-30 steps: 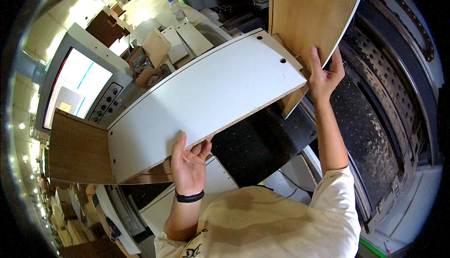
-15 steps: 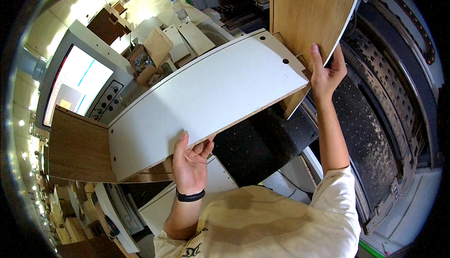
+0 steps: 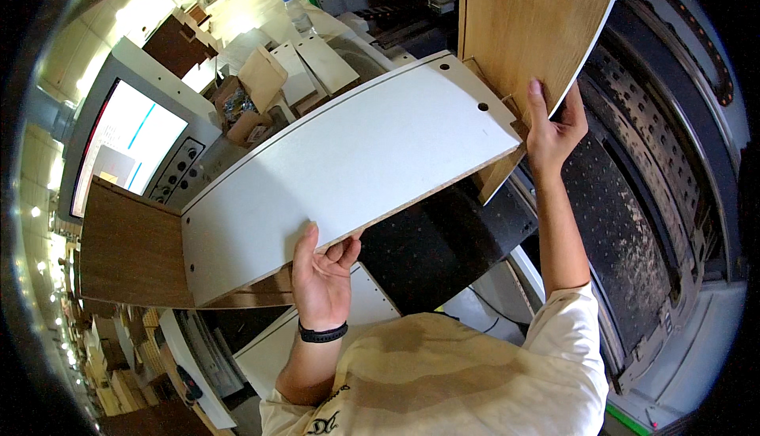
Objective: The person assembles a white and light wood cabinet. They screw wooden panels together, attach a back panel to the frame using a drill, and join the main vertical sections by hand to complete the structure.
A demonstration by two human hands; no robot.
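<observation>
Head view: a long white panel (image 3: 340,175) was being held up flat over the machine bed (image 3: 633,222), with wood-grain boards fixed at both ends, one at the left (image 3: 131,250) and one at the right (image 3: 522,28). The left hand (image 3: 321,278) was clamped on the panel's near edge about midway, thumb on top and fingers curled under. The right hand (image 3: 554,131) was pressed against the right board near the corner joint, fingers spread along its face; a proper grip couldn't be made out there, more of a steadying hold.

Looked like a carry or positioning step on a half-built cabinet piece, so the next move would probably call for both ends being kept level so the joints aren't strained.

Room was tight: a lit screen (image 3: 127,147) sat just past the left board, with boxes (image 3: 249,92) behind. Open space was mostly over the dark bed.
</observation>
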